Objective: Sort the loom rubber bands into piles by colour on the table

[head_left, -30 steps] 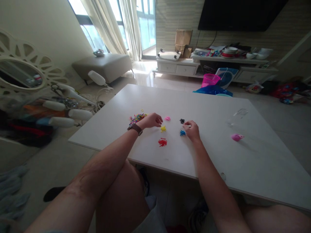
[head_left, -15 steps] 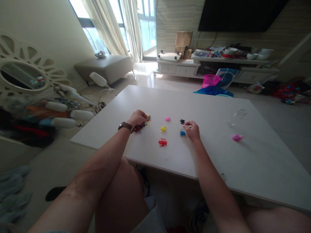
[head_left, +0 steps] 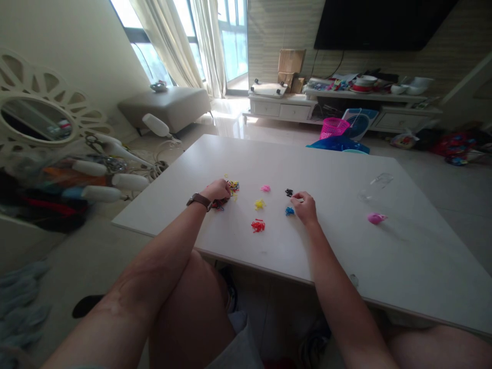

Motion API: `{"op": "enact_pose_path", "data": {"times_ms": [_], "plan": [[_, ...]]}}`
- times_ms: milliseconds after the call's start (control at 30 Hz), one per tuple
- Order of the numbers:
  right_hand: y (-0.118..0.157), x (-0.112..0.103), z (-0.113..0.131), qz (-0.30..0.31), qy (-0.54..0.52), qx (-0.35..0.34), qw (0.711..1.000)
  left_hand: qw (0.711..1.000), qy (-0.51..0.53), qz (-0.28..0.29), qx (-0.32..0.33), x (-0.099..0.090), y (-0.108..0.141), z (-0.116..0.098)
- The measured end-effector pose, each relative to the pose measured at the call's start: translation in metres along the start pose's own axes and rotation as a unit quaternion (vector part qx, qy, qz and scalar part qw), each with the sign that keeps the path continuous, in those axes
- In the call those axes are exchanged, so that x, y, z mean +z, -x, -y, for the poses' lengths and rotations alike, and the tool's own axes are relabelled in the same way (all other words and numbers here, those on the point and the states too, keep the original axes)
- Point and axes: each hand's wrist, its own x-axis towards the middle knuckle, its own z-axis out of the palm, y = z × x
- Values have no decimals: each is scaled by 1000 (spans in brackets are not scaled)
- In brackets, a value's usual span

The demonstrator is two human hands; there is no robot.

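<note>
My left hand [head_left: 218,189], with a watch on its wrist, reaches into a mixed pile of small coloured bands [head_left: 232,187] that look like elastics. Its fingers are closed at the pile and whatever they hold is hidden. Pinched together, the fingers of my right hand [head_left: 305,206] hover beside the black bands [head_left: 289,192] and the blue bands [head_left: 289,211]; anything between them is too small to make out. Between the hands lie separate little heaps: pink bands [head_left: 265,188], yellow bands [head_left: 260,204] and red bands [head_left: 258,226].
All of this lies on a white table [head_left: 230,159]. Toward its right side are a pink object [head_left: 377,218] and a clear plastic container [head_left: 380,179]. A small clear piece [head_left: 354,280] rests near the front edge. A lamp with white shades [head_left: 130,182] stands left of the table.
My left hand has moved slightly down and left within the mixed pile, uncovering more yellow bands. My right hand stays almost where it was, beside the black and blue heaps.
</note>
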Motion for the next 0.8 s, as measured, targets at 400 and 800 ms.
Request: {"op": "enact_pose_path", "data": {"times_ms": [400,800], "plan": [[0,-1,0,3,6,0,1000,997,-8,-39,65,-3,-1,2],[0,0,1,4,7,2,1000,996,4,20,86,10,-6,-5]]}}
